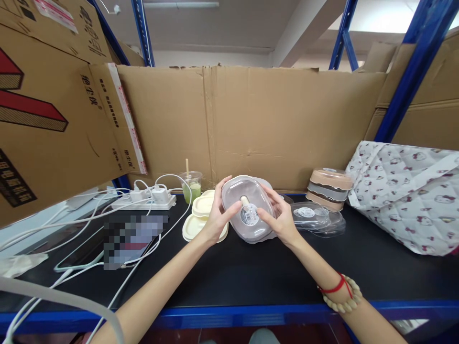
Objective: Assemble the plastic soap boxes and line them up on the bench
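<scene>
Between both my hands is a grey plastic food box (238,229) with a clear lid, tilted toward me above the black tabletop. A round white label (250,215) sits on its lid. My left hand (217,217) wraps round the left edge, thumb on the lid near the label. On the other edge, my right hand (281,217) grips with its thumb pressed on the label. A small beige piece (244,199) shows between the thumbs; I cannot tell what it is. Another grey edge shows behind the box. Cream-coloured trays (197,225) lie just left of it.
Clear lids (315,217) lie to the right, before a stack of pink and grey boxes (330,186). A quilted bag (405,196) stands far right. On the left are a green drink (192,188), a power strip (145,203), phones (84,248) and loose white cables. Cardboard (265,129) walls the back.
</scene>
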The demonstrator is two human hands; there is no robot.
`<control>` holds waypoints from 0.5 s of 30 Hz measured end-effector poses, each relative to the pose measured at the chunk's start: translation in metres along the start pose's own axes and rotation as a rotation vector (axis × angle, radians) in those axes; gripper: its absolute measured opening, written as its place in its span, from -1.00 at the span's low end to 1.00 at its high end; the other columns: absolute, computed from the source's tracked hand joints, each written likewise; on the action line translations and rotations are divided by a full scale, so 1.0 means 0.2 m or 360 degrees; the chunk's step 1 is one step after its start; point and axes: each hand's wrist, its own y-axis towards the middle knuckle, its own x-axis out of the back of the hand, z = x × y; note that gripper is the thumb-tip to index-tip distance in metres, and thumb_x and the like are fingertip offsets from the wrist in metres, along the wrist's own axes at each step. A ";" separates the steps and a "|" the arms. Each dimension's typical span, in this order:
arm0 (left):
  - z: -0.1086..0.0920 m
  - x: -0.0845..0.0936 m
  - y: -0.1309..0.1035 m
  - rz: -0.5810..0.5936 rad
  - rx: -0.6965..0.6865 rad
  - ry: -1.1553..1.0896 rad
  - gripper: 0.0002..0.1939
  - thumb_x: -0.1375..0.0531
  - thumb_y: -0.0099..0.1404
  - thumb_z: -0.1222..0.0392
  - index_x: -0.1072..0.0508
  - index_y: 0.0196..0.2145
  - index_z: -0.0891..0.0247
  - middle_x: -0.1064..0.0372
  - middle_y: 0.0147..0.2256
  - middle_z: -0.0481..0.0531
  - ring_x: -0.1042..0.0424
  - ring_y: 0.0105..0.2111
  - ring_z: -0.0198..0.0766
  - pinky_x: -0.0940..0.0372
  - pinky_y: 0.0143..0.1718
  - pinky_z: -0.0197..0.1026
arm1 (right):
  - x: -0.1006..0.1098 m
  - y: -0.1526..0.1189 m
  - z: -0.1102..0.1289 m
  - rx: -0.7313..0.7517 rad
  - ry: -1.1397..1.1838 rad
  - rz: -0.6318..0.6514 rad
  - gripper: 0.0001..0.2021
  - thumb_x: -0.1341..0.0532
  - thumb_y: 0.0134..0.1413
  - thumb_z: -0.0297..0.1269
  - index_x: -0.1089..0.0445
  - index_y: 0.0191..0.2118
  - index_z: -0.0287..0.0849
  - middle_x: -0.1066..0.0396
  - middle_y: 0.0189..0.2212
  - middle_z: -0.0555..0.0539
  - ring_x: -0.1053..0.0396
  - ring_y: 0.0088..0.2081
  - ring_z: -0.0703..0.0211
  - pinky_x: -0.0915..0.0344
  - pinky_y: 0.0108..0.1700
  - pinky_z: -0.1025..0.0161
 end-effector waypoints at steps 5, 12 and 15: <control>0.00 -0.02 0.00 -0.0062 0.0135 0.0019 -0.45 -0.31 -0.04 -0.11 -0.35 -0.13 0.18 -0.38 -0.11 0.07 -0.34 -0.04 -0.07 -0.26 -0.02 -0.09 | 0.01 0.00 -0.01 -0.0035 -0.0012 0.0011 -0.38 -0.37 -0.20 0.00 -0.35 0.05 -0.08 -0.46 -0.05 -0.16 -0.40 -0.01 -0.05 -0.33 0.04 0.00; -0.02 -0.02 0.00 -0.0061 0.0198 -0.0048 -0.52 -0.33 -0.05 -0.07 -0.35 -0.21 0.18 -0.38 -0.20 0.01 -0.36 -0.11 -0.14 -0.29 -0.10 -0.14 | 0.01 0.01 -0.01 -0.0012 -0.0013 -0.0003 -0.42 -0.35 -0.18 -0.01 -0.35 0.03 -0.07 -0.48 -0.08 -0.14 -0.42 -0.03 -0.04 -0.35 0.01 0.01; -0.02 -0.03 0.00 -0.0056 0.0228 -0.0098 -0.52 -0.33 -0.06 -0.05 -0.35 -0.21 0.18 -0.39 -0.20 0.01 -0.36 -0.10 -0.14 -0.28 -0.09 -0.13 | 0.01 0.01 -0.01 -0.0010 -0.0028 -0.0001 -0.42 -0.34 -0.17 0.01 -0.35 0.03 -0.06 -0.47 -0.07 -0.14 -0.40 -0.01 -0.05 -0.32 0.04 -0.01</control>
